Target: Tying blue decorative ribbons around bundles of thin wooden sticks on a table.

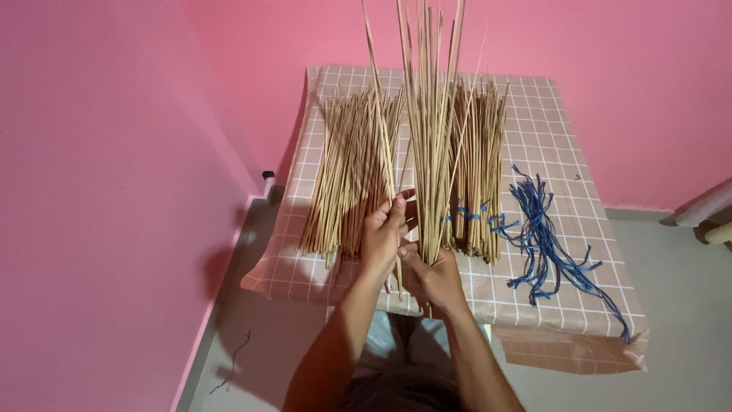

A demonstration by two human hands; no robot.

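Pink walls [114, 114] fill left and top of frame; grey floor [679, 267] lower right. Surface [564, 229] at centre, covered in a brown checked cloth. Loose stick pile [347, 175] centre-left, tied stick bundle [479, 168] centre-right, blue strings [543, 236] right. Right hand [435, 276] grip closed around upright stick bunch [431, 114]; left hand [383, 233] grip pinches a single stick [379, 99].

**One head camera, looking steeply down**

Single view here, from head height, tilted down and forward over the person's own forearms onto the checked table [549, 145], close in, pink wall [114, 152] filling the left and far side.
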